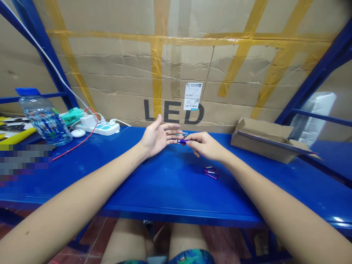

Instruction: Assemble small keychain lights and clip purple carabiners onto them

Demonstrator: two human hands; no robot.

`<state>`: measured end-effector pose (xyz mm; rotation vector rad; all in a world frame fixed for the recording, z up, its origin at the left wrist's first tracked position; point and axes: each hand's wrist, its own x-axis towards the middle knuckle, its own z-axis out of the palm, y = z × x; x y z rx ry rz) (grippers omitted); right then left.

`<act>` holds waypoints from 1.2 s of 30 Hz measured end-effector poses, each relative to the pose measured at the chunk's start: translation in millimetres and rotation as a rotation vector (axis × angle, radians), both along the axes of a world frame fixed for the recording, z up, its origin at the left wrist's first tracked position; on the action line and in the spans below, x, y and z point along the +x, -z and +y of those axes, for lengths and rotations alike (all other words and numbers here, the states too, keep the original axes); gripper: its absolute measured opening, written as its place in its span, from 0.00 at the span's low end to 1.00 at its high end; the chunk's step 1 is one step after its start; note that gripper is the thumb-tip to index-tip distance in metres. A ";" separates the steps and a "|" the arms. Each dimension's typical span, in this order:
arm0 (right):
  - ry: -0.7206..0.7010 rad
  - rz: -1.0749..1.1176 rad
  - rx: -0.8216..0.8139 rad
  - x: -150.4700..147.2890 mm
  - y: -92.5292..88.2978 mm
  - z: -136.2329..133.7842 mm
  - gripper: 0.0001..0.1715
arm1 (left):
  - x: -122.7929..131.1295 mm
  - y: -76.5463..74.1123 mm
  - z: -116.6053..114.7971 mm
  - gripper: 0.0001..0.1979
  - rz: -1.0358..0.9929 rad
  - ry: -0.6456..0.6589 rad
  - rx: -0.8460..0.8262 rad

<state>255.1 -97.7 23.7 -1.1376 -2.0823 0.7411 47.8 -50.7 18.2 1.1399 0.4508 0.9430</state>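
Observation:
My left hand (pixel 158 137) is held palm up over the blue table (pixel 165 190), fingers stretched out and open, with several small coloured carabiners (pixel 180 135) lying across its fingertips. My right hand (pixel 205 146) is closed in a pinch on a purple carabiner (pixel 183 141) right at the left hand's fingers. A pink and purple carabiner (pixel 210 172) lies loose on the table just below my right wrist.
An open cardboard box (pixel 264 139) sits at the right. At the left stand a water bottle (pixel 45 119), a white power strip (pixel 99 127) with a red cable, and a white mouse (pixel 78 133). A taped cardboard wall marked LED (pixel 174 112) backs the table.

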 end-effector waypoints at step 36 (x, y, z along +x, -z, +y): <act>0.101 0.022 0.135 -1.3 -2.2 -0.2 0.15 | -1.0 2.0 1.3 0.36 -0.001 0.038 -0.004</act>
